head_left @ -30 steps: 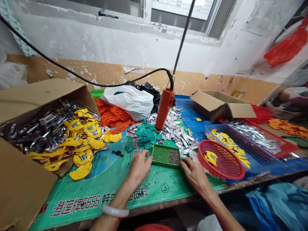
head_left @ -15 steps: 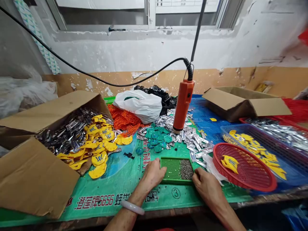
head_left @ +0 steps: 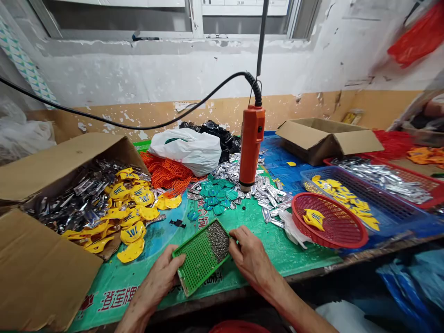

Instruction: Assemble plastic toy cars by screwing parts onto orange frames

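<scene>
Holding tray, left hand partly hidden

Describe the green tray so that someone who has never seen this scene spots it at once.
Find the orange tool hanging over the table. Nearer the front edge, between the left hand and right hand, is the rectangular green tray, turned at an angle. Unlike the round red basket and the blue basket, it holds a heap of tiny grey pieces at one end.
</scene>
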Demonstrator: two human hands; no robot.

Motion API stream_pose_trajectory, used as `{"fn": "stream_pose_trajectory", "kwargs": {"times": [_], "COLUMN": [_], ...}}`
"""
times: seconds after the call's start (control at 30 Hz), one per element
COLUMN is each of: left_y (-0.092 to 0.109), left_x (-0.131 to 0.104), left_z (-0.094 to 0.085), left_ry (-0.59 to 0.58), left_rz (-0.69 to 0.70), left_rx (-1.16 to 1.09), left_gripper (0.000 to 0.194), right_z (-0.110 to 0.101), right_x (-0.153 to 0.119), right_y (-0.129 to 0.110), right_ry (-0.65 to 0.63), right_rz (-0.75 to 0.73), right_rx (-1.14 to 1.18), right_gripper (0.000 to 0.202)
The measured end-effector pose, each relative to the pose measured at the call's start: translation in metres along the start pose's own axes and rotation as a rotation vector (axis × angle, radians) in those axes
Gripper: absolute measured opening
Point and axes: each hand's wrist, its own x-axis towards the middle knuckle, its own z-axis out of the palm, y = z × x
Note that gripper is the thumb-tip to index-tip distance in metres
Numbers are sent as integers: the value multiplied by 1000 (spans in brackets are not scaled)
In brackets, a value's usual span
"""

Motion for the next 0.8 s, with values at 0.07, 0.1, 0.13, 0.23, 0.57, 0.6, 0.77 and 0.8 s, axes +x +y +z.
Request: {"fn": "stream_pose_trajectory", "kwargs": {"times": [0.07, 0.1, 0.13, 0.23, 0.57, 0.6, 0.77, 0.8], "left_y": [-1, 0, 1, 2, -14, -12, -3, -3], "left_x": [-3, -4, -4, -3, 2, 3, 10, 11], "left_z": [-2, -2, -1, 0, 38, 41, 52, 54], "left_ry": [37, 50, 68, 191, 231, 200, 103, 107], "left_rz": [-4, -3, 2, 79, -35, -50, -40, -47], "left_rx": [-47, -58, -55, 35, -678, -741, -803, -808], "left_gripper": [22, 21, 20, 14, 31, 33, 35, 35], "right_z": [-2, -4, -5, -4, -6, -7, -12, -12], "right_x": [12, 17, 21, 23, 5, 4, -1, -3], "right_y": [-7, -9, -11, -15, -4, -3, 3, 4], "right_ry": [-59, -92, -118, -129, -90, -96, -16, -8], "right_rz": [4, 11, 21, 55, 151, 150, 240, 243], "right_rx": [88, 130, 166, 220, 154, 150, 87, 85], "right_gripper": [30, 32, 35, 43, 52, 52, 57, 58]}}
